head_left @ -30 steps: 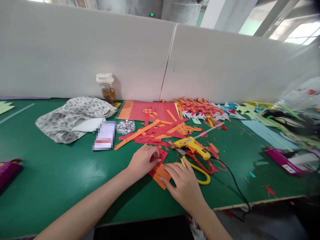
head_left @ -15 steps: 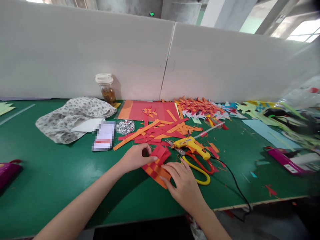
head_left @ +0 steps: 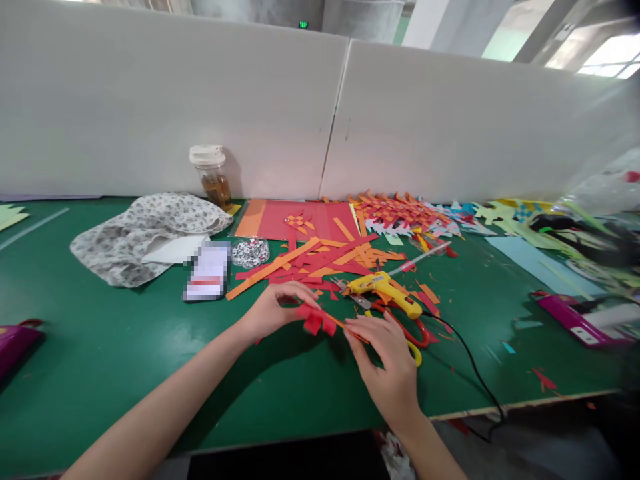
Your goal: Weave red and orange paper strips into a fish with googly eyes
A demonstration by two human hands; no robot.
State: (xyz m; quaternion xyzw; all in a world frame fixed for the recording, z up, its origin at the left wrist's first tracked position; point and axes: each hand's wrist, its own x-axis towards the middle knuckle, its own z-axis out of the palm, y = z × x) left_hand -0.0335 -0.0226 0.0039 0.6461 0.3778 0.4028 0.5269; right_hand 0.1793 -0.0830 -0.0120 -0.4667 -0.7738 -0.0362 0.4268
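Note:
Between my two hands is a woven piece of red and orange paper strips (head_left: 320, 321), tilted so that it shows nearly edge-on with red ends hanging down. My left hand (head_left: 277, 310) pinches its left, red end between thumb and fingers. At its orange right end, my right hand (head_left: 383, 353) has thumb and fingertips closed on the paper. Just beyond my right hand lie a yellow glue gun (head_left: 385, 291) and scissors with red and yellow handles (head_left: 415, 355), partly hidden by that hand.
Loose red and orange strips (head_left: 320, 259) lie ahead, near a red sheet (head_left: 325, 217) bearing a woven paper fish (head_left: 299, 223). A pile of woven fish (head_left: 400, 210) is behind. Leftward are a phone (head_left: 207, 272), a packet of googly eyes (head_left: 250, 252), cloth (head_left: 140, 233) and a bottle (head_left: 213, 177).
The woven paper piece has been raised and turned from facing me to nearly edge-on. My right hand has shifted slightly right, covering more of the scissors; both hands keep hold.

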